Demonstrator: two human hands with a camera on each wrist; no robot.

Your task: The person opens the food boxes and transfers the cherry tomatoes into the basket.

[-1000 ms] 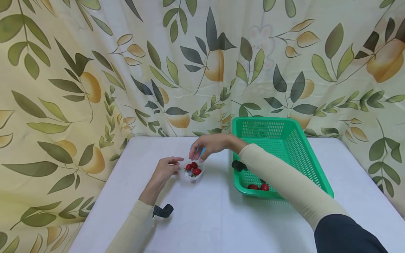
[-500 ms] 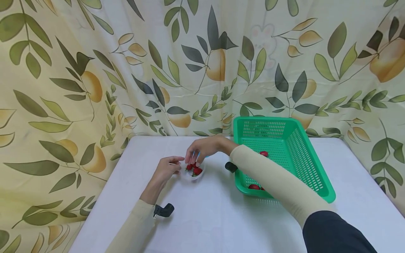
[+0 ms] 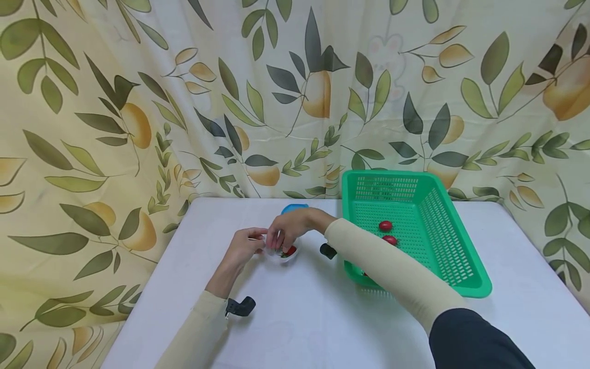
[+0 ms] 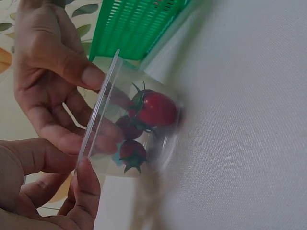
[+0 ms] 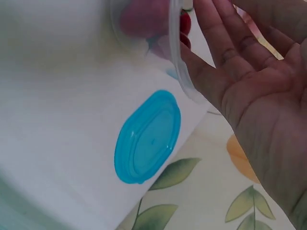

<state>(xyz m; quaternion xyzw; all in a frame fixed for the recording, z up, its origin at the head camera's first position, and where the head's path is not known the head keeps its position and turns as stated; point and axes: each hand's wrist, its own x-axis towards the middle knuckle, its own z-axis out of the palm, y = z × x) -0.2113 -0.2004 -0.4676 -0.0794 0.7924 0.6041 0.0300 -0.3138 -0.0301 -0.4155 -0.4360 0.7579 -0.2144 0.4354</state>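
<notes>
A clear plastic container (image 4: 165, 158) holds several red cherry tomatoes (image 4: 160, 109) with green stem tops. My left hand (image 3: 243, 245) pinches its rim between thumb and fingers, keeping it by the tabletop. From the other side, my right hand (image 3: 291, 225) reaches over the rim. Its thumb and fingertips (image 4: 109, 143) are inside, seen through the clear wall close around a smaller tomato (image 4: 128, 127). Whether they squeeze it cannot be made out. In the head view, the right hand hides most of the contents.
A green perforated basket (image 3: 391, 175) stands at the right, with red tomatoes (image 3: 385, 225) on its floor, partly behind the right forearm. A blue lid (image 5: 148, 139) lies behind the container near the table's far edge. A leaf-patterned curtain (image 3: 286, 102) hangs behind the table.
My right hand has moved left and down, its fingers entering the container. The forearm's shift uncovers the blue lid and tomatoes in the basket. My left hand keeps its place at the rim.
</notes>
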